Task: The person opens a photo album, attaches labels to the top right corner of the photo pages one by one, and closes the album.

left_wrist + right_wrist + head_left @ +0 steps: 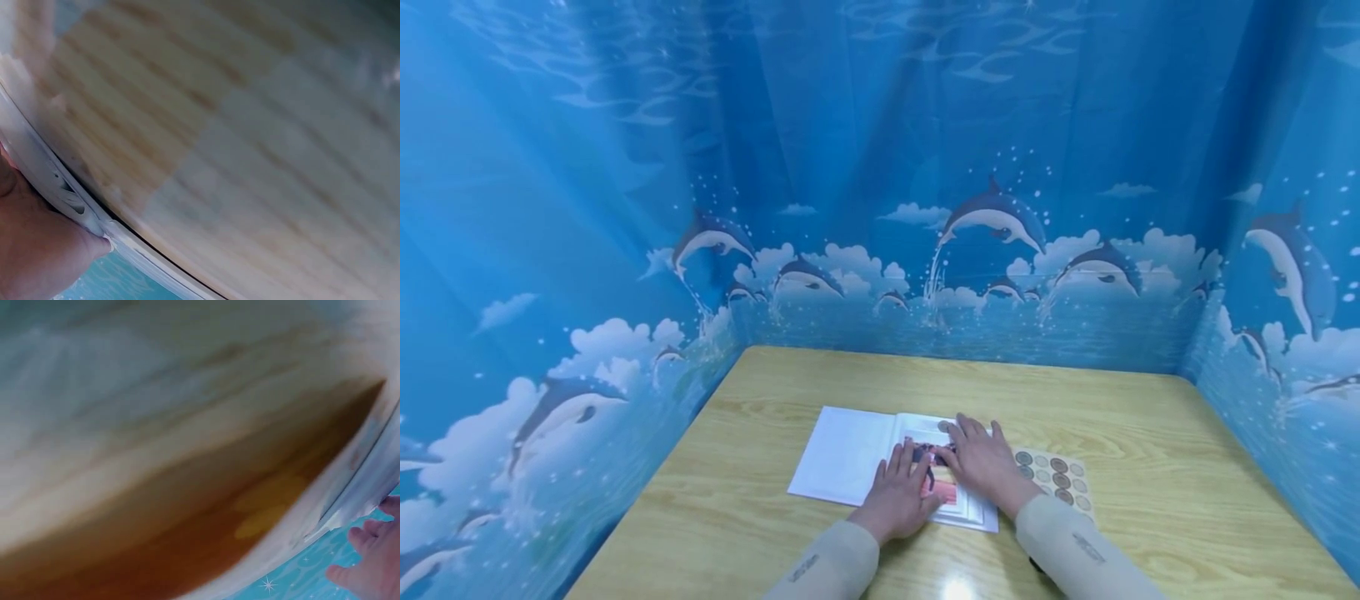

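Note:
A white album [848, 454] lies spread flat on the table, its left page bare. On the right-hand page is a colour photo [947, 493] with pink and dark figures. My left hand [897, 498] rests on the photo's left part, fingers extended. From the right, my right hand [985, 460] lies over the upper right of the photo and page, fingers spread. A round greyish sticker [943, 426] shows just above the photo, near the right fingertips. In the left wrist view, the thumb side of the left hand [44, 250] meets the album's edge.
Right of the album, partly under the right forearm, lies a tan sheet [1077, 472] with rows of round stickers. The wooden table [760, 417] has blue dolphin-print curtains [880, 183] behind it and on both sides. A small dark object [1036, 566] shows by the right sleeve.

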### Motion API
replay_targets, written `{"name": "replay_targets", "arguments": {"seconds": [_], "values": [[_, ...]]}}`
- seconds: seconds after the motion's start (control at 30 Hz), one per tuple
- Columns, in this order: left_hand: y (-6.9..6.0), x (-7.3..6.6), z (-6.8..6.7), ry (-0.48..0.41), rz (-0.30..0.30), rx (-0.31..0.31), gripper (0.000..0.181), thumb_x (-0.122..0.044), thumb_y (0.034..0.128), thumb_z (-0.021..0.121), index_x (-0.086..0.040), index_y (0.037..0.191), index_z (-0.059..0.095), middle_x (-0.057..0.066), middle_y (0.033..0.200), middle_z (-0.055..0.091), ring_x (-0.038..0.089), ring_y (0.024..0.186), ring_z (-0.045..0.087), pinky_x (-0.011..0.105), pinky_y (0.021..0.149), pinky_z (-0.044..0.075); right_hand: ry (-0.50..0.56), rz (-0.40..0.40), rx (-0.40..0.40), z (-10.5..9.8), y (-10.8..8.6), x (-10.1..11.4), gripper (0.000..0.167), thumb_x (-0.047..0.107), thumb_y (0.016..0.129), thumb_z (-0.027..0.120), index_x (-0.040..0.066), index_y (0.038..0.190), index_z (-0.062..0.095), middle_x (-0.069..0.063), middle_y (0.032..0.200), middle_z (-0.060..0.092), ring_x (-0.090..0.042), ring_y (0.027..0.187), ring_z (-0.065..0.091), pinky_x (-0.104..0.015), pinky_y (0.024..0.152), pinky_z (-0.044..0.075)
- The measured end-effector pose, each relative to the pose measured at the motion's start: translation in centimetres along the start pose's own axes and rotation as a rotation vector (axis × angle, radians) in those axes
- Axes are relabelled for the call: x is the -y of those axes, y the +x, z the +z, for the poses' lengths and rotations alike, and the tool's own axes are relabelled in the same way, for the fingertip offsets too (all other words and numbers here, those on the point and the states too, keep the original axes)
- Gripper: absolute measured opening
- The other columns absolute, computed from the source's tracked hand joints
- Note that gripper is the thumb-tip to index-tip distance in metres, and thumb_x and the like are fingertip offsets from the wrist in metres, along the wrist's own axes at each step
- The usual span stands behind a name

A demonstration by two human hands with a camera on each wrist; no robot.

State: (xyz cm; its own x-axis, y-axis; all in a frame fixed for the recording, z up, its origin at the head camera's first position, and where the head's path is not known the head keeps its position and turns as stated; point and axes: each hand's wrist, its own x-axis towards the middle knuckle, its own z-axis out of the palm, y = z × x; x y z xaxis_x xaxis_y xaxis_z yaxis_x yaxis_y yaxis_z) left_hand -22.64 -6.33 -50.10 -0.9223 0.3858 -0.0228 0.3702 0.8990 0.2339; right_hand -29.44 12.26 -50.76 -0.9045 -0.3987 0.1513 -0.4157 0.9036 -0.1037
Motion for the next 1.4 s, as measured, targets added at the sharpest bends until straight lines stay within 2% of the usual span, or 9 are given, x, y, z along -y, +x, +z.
{"name": "replay_targets", "arguments": {"seconds": [0.2, 0.37, 0.57, 0.7, 0.97, 1.13, 1.3, 1.4], "values": [[-0.2, -0.3, -0.6, -0.041, -0.022, 0.017, 0.074, -0.056, 0.1001, 0.042, -0.009, 0.156, 0.029, 0.023, 0.162, 0.012, 0.039, 0.148, 0.013, 0.058, 0.117, 0.02, 0.032, 0.001, 0.025, -0.1, 0.3, 0.3, 0.058, 0.05, 0.103, 0.04, 0.018, 0.152, 0.042, -0.022, 0.157, 0.03, -0.041, 0.142, 0.031, -0.067, 0.114, 0.017], [-0.3, -0.3, -0.9, -0.055, -0.024, 0.021, 0.074, -0.055, 0.1006, 0.043, -0.009, 0.156, 0.028, 0.024, 0.162, 0.012, 0.04, 0.148, 0.013, 0.058, 0.117, 0.019, 0.069, 0.055, 0.086, -0.5, 0.5, 0.6, 0.058, 0.051, 0.103, 0.04, 0.019, 0.152, 0.042, -0.026, 0.157, 0.027, -0.044, 0.143, 0.028, -0.07, 0.113, 0.015], [0.1, 0.1, 0.0, -0.039, -0.021, 0.014, 0.074, -0.056, 0.1004, 0.042, -0.01, 0.157, 0.027, 0.023, 0.162, 0.01, 0.039, 0.149, 0.011, 0.058, 0.117, 0.019, 0.079, 0.099, 0.115, -0.8, 0.7, 0.8, 0.061, 0.054, 0.102, 0.04, 0.02, 0.152, 0.041, -0.029, 0.156, 0.027, -0.044, 0.143, 0.027, -0.071, 0.112, 0.013], [0.5, 0.5, 0.8, -0.034, -0.016, -0.004, 0.073, -0.055, 0.1004, 0.042, -0.01, 0.156, 0.029, 0.023, 0.162, 0.01, 0.039, 0.149, 0.012, 0.059, 0.117, 0.02, 0.084, 0.116, 0.132, -0.8, 0.8, 0.8, 0.065, 0.056, 0.102, 0.04, 0.016, 0.153, 0.039, -0.029, 0.156, 0.026, -0.044, 0.144, 0.024, -0.071, 0.112, 0.012], [0.6, 0.5, 0.9, -0.037, -0.023, 0.003, 0.073, -0.056, 0.1004, 0.042, -0.011, 0.157, 0.028, 0.021, 0.163, 0.01, 0.038, 0.149, 0.011, 0.058, 0.117, 0.019, 0.096, 0.095, 0.165, -1.3, 1.3, 1.1, 0.058, 0.049, 0.103, 0.042, 0.02, 0.153, 0.039, -0.025, 0.16, 0.02, -0.044, 0.145, 0.024, -0.07, 0.113, 0.011], [0.7, 0.5, 1.1, -0.04, -0.024, 0.007, 0.075, -0.058, 0.0999, 0.04, -0.013, 0.158, 0.026, 0.02, 0.163, 0.008, 0.037, 0.149, 0.009, 0.058, 0.117, 0.018, 0.106, 0.125, 0.194, -1.3, 1.4, 1.3, 0.058, 0.047, 0.103, 0.042, 0.018, 0.153, 0.039, -0.026, 0.16, 0.019, -0.044, 0.145, 0.022, -0.07, 0.114, 0.009], [0.7, 0.5, 1.1, -0.059, -0.02, -0.002, 0.074, -0.06, 0.0998, 0.039, -0.015, 0.158, 0.026, 0.019, 0.163, 0.008, 0.037, 0.15, 0.008, 0.058, 0.117, 0.017, 0.089, 0.135, 0.156, -1.2, 0.8, 1.2, 0.062, 0.05, 0.103, 0.04, 0.014, 0.154, 0.037, -0.028, 0.158, 0.022, -0.044, 0.145, 0.023, -0.07, 0.113, 0.012], [0.7, 0.5, 1.1, -0.068, -0.01, -0.013, 0.074, -0.059, 0.0998, 0.04, -0.015, 0.158, 0.026, 0.02, 0.163, 0.009, 0.038, 0.149, 0.009, 0.059, 0.117, 0.018, 0.071, 0.107, 0.11, -1.0, 0.2, 1.1, 0.061, 0.052, 0.104, 0.039, 0.016, 0.153, 0.039, -0.028, 0.157, 0.025, -0.044, 0.143, 0.027, -0.07, 0.113, 0.014]]}}
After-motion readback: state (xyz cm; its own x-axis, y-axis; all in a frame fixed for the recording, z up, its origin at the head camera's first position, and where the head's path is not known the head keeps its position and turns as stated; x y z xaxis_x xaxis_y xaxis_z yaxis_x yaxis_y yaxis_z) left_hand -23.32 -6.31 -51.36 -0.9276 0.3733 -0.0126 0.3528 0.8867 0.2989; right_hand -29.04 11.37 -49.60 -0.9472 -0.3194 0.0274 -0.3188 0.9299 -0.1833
